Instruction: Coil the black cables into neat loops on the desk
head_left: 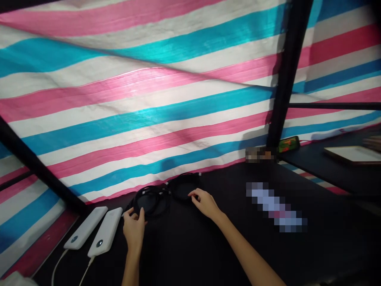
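Left end: a black post (41,171) slants down in front of a striped sheet (143,107) in pink, white and blue, which backs the bench (178,250). Two white slab-shaped devices (106,232) lie side by side on the black top, tilted the same way, each with a round dark window and a pale lead (86,271) at the near end; the window of the right-hand one is lit.

Just right of these, the left hand (133,226) is at the near left edge of the first black cable coil (150,188), fingers curled, thumb a narrow gap from the forefinger – whether they grip the cable cannot be told. The second black cable coil (172,190) lies close to the right of the first, toward the sheet, a pale connector at its far right.

The right hand (206,204) reaches to the near right edge of this coil, thumb and forefinger nearly together; a grip on the cable cannot be confirmed.

Further right, a long item (275,206) lies on the bench – blurred, not identifiable. Beyond it, near the foot of another post (287,71), a phone (288,144) displays green and orange. Far right, a white-faced panel (354,154) rests on a separate dark surface (315,161)
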{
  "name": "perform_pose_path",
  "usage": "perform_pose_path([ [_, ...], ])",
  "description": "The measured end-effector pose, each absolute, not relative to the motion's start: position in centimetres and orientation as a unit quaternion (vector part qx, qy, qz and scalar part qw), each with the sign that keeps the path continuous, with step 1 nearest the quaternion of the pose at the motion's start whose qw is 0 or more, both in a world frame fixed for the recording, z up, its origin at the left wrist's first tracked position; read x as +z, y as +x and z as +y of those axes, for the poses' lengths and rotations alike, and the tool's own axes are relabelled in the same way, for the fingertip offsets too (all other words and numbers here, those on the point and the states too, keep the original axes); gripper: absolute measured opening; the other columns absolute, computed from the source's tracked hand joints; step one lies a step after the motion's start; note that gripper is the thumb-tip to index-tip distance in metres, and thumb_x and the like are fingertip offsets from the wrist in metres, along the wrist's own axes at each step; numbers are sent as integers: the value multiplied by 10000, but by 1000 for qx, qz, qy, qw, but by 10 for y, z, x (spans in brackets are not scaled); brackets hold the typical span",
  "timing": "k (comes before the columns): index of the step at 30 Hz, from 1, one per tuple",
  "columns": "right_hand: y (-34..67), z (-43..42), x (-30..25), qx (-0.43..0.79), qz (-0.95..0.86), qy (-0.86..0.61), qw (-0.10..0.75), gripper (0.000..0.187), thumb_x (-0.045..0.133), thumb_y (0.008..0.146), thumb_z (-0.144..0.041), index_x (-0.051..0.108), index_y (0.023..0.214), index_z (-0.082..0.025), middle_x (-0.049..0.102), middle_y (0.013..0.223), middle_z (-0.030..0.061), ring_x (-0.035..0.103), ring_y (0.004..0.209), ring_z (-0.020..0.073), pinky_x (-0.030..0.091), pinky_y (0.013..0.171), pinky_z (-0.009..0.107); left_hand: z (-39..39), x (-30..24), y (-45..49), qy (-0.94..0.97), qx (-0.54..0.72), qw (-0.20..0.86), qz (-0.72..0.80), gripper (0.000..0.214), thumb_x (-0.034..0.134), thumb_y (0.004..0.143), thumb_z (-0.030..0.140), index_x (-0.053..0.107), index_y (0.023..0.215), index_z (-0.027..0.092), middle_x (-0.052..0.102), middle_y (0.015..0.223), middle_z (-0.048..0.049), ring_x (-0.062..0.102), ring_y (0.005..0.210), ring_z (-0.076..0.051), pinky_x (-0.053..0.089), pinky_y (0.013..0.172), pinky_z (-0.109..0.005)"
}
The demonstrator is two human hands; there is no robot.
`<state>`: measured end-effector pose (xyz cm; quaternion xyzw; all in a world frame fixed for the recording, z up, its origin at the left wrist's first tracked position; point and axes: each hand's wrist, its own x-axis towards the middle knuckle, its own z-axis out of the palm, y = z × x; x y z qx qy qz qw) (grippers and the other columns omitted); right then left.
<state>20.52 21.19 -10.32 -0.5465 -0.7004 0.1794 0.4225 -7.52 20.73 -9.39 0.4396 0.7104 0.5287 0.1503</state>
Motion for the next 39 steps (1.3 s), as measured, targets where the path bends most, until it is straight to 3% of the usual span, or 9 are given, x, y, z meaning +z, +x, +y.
perform_pose_path([
  [5,206,210,-101,173,-702,-546,422,234,462,809,-205,679,890,-243,628,824,-6,527,590,101,395,584,228,203,-75,-40,523,548,188,625,399,578,785,372,415,1104,195,665,793,-41,670,745,-217,535,678,-370],
  [7,207,210,-101,175,-703,-549,417,236,462,809,-207,680,892,-245,630,834,-5,521,580,99,392,576,229,199,-72,-20,557,599,222,530,343,519,829,385,405,1091,196,651,890,-55,661,722,-182,530,704,-362],
  [10,207,210,-101,179,-706,-550,409,231,464,807,-215,680,885,-239,631,837,-1,517,572,100,385,567,234,193,-68,3,584,631,260,440,285,506,855,390,445,1042,183,638,816,-32,645,752,-157,510,765,-338],
  [15,207,211,-103,188,-703,-540,423,226,467,801,-225,675,889,-238,634,819,-5,523,585,107,389,580,245,178,-43,18,548,697,223,406,196,502,879,325,468,1018,191,631,860,-27,541,537,-78,456,538,-220],
  [23,202,216,-102,279,-618,-531,508,316,486,815,-322,616,1090,-235,634,839,3,533,558,103,441,579,249,156,-5,27,476,760,284,340,175,524,875,330,449,978,209,654,844,-19,510,425,-56,390,400,-181],
  [27,203,213,-99,280,-627,-536,491,333,503,815,-326,581,1134,-266,635,891,-5,561,598,104,456,621,259,148,4,33,450,755,345,329,189,535,868,352,448,950,205,655,850,-16,489,392,-40,352,363,-162],
  [32,196,210,-97,311,-621,-516,502,429,560,785,-310,517,1212,-287,607,1095,22,613,769,131,462,701,285,133,14,50,473,723,388,320,239,490,892,376,423,1077,240,645,788,13,465,355,-31,331,331,-139],
  [35,189,213,-96,364,-593,-461,551,392,537,800,-293,527,1187,-234,615,1058,41,604,794,140,455,628,253,134,15,59,516,707,374,307,273,498,884,396,401,1089,245,651,781,13,518,400,-46,379,362,-141],
  [39,191,220,-93,364,-529,-433,633,373,553,799,-320,531,1152,-200,597,885,17,583,748,131,471,651,250,152,8,58,541,709,322,317,350,600,819,370,382,1054,229,655,717,27,560,429,-75,434,404,-168],
])
